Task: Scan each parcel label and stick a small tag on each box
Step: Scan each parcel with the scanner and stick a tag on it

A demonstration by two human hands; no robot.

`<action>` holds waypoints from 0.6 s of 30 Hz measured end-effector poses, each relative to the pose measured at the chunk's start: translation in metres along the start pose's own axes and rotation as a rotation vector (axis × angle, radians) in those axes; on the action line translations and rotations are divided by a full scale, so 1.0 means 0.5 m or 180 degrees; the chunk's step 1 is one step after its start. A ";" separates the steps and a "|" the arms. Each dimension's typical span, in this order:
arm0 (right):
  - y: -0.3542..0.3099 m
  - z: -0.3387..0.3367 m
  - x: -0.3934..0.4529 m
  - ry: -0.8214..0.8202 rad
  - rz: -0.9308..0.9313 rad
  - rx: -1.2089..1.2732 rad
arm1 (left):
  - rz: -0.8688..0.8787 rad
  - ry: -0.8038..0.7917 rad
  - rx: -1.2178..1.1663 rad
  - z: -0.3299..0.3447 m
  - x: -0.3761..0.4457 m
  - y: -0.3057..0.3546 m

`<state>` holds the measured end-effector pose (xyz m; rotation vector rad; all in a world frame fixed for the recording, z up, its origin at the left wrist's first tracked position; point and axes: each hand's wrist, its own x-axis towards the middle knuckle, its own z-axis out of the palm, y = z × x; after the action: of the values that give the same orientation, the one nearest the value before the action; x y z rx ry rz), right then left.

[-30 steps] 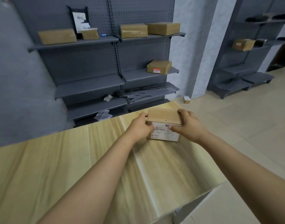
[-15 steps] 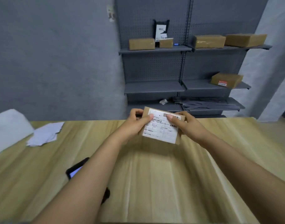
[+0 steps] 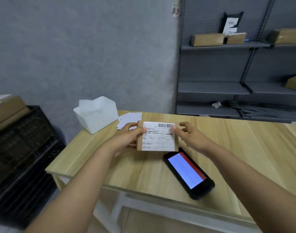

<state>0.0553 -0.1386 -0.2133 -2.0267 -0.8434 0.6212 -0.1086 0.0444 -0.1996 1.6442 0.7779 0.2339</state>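
The parcel (image 3: pixel 158 136) was held label-up just above the wooden table (image 3: pixel 244 148), the handheld scanner (image 3: pixel 188 174) lying untouched below the right fingers, so scanning and tagging both looked still to do. The left hand (image 3: pixel 129 137) gripped its left end, fingers curled round; the right hand (image 3: pixel 188 136) pinched the right edge.

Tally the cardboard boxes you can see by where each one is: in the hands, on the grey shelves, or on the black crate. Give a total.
In the hands: 1, the parcel
On the grey shelves: 4
On the black crate: 1
Total: 6
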 end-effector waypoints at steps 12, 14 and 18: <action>0.090 0.065 -0.112 -0.0263 0.0579 -0.2229 | 0.0058 0.0510 -0.0543 -0.044 -0.040 -0.092; 0.095 0.069 -0.118 -0.0119 0.0654 -0.2251 | -0.0012 0.0583 -0.0449 -0.041 -0.052 -0.102; 0.106 0.070 -0.132 0.0064 0.0792 -0.2071 | -0.0190 0.0720 -0.0478 -0.037 -0.068 -0.121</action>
<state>0.0063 -0.1928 -0.2684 -2.7524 -0.8600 0.4955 -0.1660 0.0405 -0.2429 1.4662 0.9553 0.4314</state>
